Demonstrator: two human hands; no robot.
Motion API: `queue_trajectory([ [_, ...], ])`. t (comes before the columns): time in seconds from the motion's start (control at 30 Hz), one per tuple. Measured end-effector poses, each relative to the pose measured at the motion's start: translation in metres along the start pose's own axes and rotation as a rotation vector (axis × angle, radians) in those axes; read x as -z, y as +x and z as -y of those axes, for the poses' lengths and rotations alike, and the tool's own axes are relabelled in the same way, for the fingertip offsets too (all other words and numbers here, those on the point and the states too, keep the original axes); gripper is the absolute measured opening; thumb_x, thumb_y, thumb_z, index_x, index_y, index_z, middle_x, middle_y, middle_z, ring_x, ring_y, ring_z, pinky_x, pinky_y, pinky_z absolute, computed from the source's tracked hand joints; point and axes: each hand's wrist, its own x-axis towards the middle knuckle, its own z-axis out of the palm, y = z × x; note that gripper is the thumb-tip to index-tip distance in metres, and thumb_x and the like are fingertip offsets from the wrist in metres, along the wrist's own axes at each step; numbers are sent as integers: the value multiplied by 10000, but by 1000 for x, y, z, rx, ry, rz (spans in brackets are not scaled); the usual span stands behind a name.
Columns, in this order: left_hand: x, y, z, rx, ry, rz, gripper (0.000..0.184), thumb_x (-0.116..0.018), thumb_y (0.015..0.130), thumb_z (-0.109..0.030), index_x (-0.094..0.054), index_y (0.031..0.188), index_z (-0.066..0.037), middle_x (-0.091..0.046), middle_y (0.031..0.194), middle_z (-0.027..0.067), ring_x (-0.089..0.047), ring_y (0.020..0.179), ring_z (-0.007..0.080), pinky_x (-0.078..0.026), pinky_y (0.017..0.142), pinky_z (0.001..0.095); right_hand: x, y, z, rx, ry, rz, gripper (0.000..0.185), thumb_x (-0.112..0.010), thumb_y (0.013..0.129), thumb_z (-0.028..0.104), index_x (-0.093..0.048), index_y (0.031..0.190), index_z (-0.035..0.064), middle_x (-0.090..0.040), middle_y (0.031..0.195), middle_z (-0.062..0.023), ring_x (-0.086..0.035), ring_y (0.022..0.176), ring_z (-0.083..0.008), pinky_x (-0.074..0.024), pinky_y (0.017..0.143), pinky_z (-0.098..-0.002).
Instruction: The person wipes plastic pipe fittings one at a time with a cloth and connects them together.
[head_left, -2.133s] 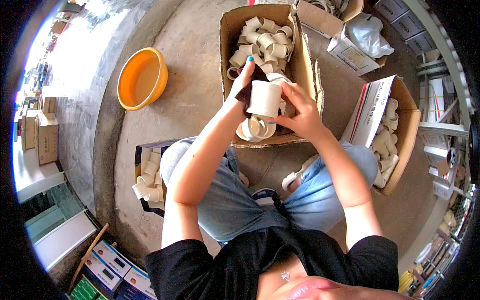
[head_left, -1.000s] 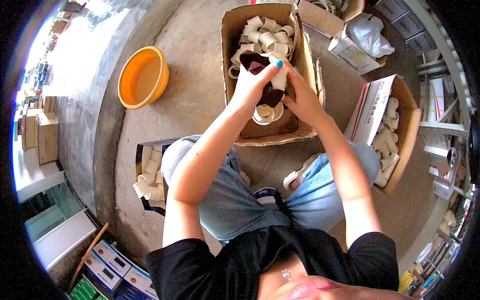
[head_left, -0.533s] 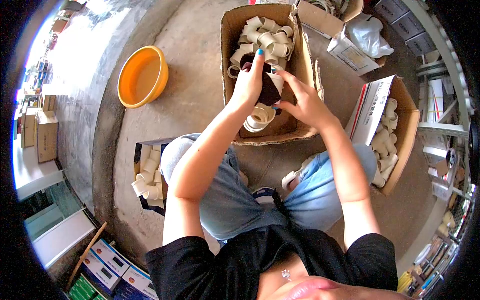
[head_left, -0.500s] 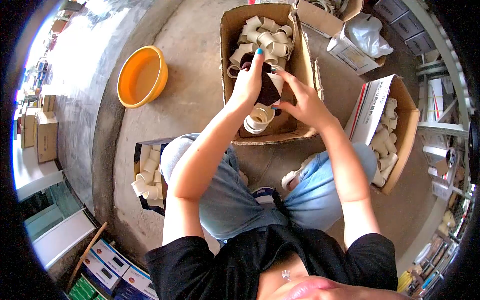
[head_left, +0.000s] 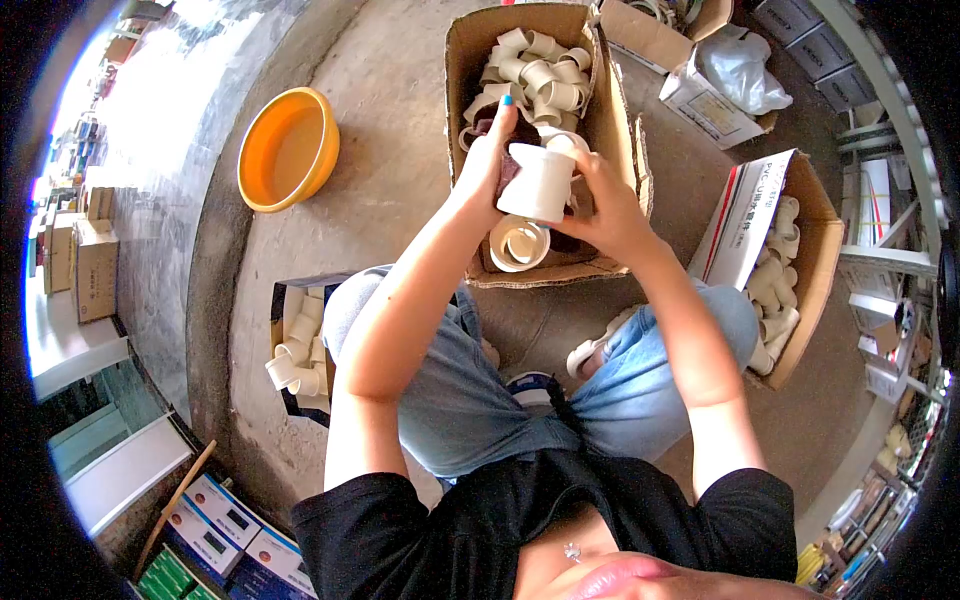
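A white plastic pipe fitting (head_left: pixel 543 186), apparently a tee, is held over the open cardboard box (head_left: pixel 625 180). My right hand (head_left: pixel 612 212) grips it from the right, thumb below and fingers above. In my left hand (head_left: pixel 484 172) is a dark maroon cloth (head_left: pixel 510 168), pressed against the fitting's left side with the thumb pointing up. Part of the cloth is hidden behind the hand and the fitting. Just below, another white fitting (head_left: pixel 520 244) sits at the near end of the box. Several cream pipe elbows (head_left: pixel 538 75) are heaped at its far end.
An orange basin (head_left: pixel 288 150) stands on the floor to the left. Small boxes of white fittings sit beside my left knee (head_left: pixel 298 350) and to the right (head_left: pixel 775 285). Behind are a carton with a plastic bag (head_left: pixel 742 72) and metal shelving (head_left: pixel 885 258).
The cloth, which covered much of the fitting's front, has shifted left and behind it. The fitting has turned, so its bare white side now faces me.
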Motion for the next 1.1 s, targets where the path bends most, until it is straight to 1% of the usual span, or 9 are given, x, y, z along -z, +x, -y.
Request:
queue_trajectory([
  [0.13, -8, 5, 6, -206, 268, -87, 583, -401, 831, -566, -481, 1041, -28, -579, 822, 92, -557, 659, 158, -466, 600, 279, 9, 7, 0, -92, -24, 66, 695, -730, 625, 236, -384, 1201, 55, -516, 1000, -182, -524, 907, -336, -436, 793, -380],
  [0.17, -3, 5, 7, -281, 459, -14, 605, -420, 825, -545, -419, 1086, 1, -585, 842, 131, -582, 731, 200, -467, 661, 306, 8, 6, 1, -72, -81, 77, 697, -732, 617, 229, -388, 1195, 47, -523, 974, -180, -527, 897, -327, -438, 785, -377],
  [0.27, -19, -10, 10, -320, 1116, -384, 627, -475, 801, -501, -367, 1088, 45, -572, 888, 254, -580, 855, 359, -450, 735, 400, 2, 3, 0, 33, -318, 130, 684, -748, 565, 204, -421, 1118, -28, -554, 860, -167, -542, 846, -301, -446, 762, -368],
  [0.37, -10, 0, 29, -422, 1269, -401, 598, -481, 799, -506, -404, 1071, 21, -574, 913, 278, -555, 897, 406, -427, 778, 428, -1, 0, 4, 100, -410, 202, 645, -759, 539, 210, -454, 1036, -66, -558, 821, -163, -548, 815, -292, -452, 758, -354],
  [0.53, -12, 6, 18, -270, 1169, -388, 586, -471, 791, -539, -447, 1063, -21, -588, 885, 252, -579, 870, 372, -448, 732, 416, -4, -6, 0, 32, -333, 150, 611, -745, 572, 242, -463, 1029, -48, -543, 841, -150, -541, 806, -297, -451, 737, -363],
  [0.67, 13, 30, 21, -115, 487, -62, 586, -448, 796, -569, -557, 904, -4, -576, 759, 73, -552, 615, 153, -443, 541, 282, -2, -6, -3, 123, -281, 1, 597, -692, 629, 382, -480, 1009, -27, -568, 958, -149, -554, 897, -301, -450, 794, -366],
  [0.7, 12, 24, 16, 51, 365, -25, 545, -458, 797, -568, -548, 897, -40, -578, 760, 67, -551, 584, 161, -443, 502, 292, -2, -7, -4, 147, -253, -47, 593, -680, 642, 398, -481, 1011, -21, -564, 983, -148, -551, 915, -305, -446, 805, -376],
  [0.97, -3, -8, 7, -1, 1, 280, 647, -437, 760, -656, -479, 1094, -103, -593, 930, 84, -597, 797, 171, -502, 709, 331, 6, 1, -10, 251, -191, -128, 656, -729, 555, 316, -435, 1100, 95, -546, 1099, -76, -459, 1065, -264, -350, 896, -398],
  [1.1, 6, -9, 8, -233, 102, 496, 704, -599, 744, -497, -361, 1266, -90, -538, 1062, 94, -572, 886, 171, -492, 745, 331, 14, 7, -6, 94, -138, -27, 718, -720, 580, 229, -397, 1210, 108, -444, 1234, -102, -383, 1146, -286, -296, 964, -402],
])
